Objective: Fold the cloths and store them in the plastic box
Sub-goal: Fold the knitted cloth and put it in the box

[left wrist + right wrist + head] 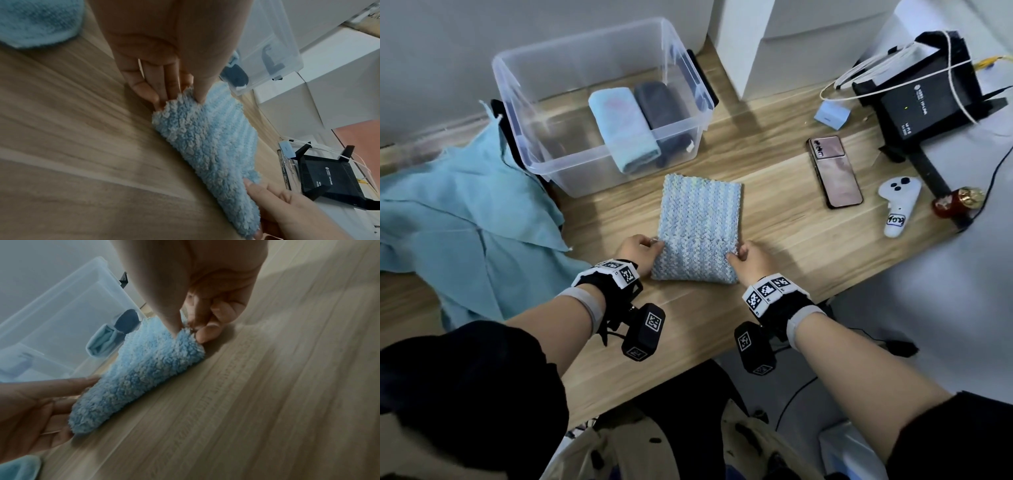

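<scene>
A fluffy blue-and-white cloth (pixel 698 226) lies on the wooden table, its near part folded up over itself. My left hand (pixel 642 251) pinches the fold's left edge; the left wrist view shows thumb and fingers (pixel 164 91) on the fluffy cloth (pixel 207 146). My right hand (pixel 748 262) pinches the right edge, seen close in the right wrist view where the fingertips (pixel 207 332) clamp the fluffy cloth (pixel 144 366). Behind it stands the clear plastic box (pixel 571 61), holding a folded light blue cloth (pixel 625 126) and a rolled dark cloth (pixel 664 113).
A crumpled teal cloth (pixel 465 212) lies at the table's left. To the right are a phone (pixel 834 171), a white controller (pixel 899 205), a small blue block (pixel 830 114) and a black router (pixel 924 102) with cables. The table's front edge is near my wrists.
</scene>
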The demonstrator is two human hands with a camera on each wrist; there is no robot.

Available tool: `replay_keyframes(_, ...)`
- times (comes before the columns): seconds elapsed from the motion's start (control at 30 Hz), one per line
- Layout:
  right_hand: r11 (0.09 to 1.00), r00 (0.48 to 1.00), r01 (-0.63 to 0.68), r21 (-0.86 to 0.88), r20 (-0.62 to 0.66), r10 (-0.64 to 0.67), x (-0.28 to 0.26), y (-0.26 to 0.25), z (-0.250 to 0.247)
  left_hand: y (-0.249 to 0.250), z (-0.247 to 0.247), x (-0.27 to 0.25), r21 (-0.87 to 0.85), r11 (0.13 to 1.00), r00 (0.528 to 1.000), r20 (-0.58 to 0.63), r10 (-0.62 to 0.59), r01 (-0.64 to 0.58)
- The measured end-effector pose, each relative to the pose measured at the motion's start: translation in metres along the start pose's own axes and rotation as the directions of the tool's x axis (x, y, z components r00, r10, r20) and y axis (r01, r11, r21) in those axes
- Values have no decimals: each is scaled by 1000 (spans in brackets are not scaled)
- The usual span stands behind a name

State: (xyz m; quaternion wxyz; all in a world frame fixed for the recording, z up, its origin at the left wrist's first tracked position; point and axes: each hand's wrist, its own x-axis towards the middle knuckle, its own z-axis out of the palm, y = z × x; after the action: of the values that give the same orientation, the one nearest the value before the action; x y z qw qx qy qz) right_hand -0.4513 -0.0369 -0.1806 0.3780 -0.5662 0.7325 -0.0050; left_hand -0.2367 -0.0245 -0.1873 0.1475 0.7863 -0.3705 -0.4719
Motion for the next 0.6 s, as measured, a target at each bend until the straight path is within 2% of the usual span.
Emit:
replay_keyframes(0.13,999,996,-7,-32,-84,5,-3,-4,-2,0,-1,1,-37,999,999,45,-20,22)
replay_keyframes(0.17,999,992,36,-40,-121,-41,-4,-5,-4,1,-1,1,-45,998,998,48,-34,36)
replay_keyframes(0.23,973,961,214,-81,-159,-225,-9,-9,-7,4,-2,2,-54,997,997,52,-60,63)
replay_keyframes(0.27,939,931,326,-105,-135,-339,-10,-10,-7,5,-2,1,-66,995,995,63,-73,77)
replay_keyframes(0.33,850,863,501,-161,22,-504,-13,-14,-6,8,-2,1,-105,988,991,91,-100,110)
replay_keyframes(0.4,781,817,576,-243,205,-539,-14,-16,-1,10,-1,1,-138,981,986,110,-122,137)
replay_keyframes(0.43,754,806,591,-285,254,-535,-14,-16,2,12,-1,-1,-136,980,984,119,-132,148)
replay_keyframes(0.6,651,786,609,-453,231,-574,-18,-17,6,14,-9,-5,-215,945,957,208,-202,246)
